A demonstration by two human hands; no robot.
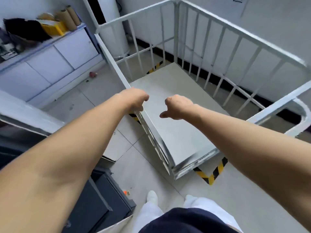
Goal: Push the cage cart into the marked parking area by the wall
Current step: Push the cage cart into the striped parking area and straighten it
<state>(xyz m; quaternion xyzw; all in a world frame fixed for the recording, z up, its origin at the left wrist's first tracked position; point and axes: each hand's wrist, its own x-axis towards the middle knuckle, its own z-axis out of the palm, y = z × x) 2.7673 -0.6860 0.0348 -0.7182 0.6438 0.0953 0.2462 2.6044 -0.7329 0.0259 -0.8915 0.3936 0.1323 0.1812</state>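
Note:
The grey metal cage cart (178,115) stands against the white wall, with barred sides on the left, far and right and a flat steel floor. Yellow-and-black floor tape (212,174) shows at its near corner, and more of it at its left edge and far end. My left hand (134,98) curls over the top rail of the cart's left side. My right hand (176,106) hovers above the cart floor, fingers curled in a loose fist with the thumb out, holding nothing and touching no rail.
A pale low cabinet (50,68) with cardboard tubes, a yellow bin and dark cloth on top runs along the left. A dark metal cabinet (101,204) stands at my near left. A white cylinder (116,34) stands behind the cart. A small red object (93,74) lies on the tiles.

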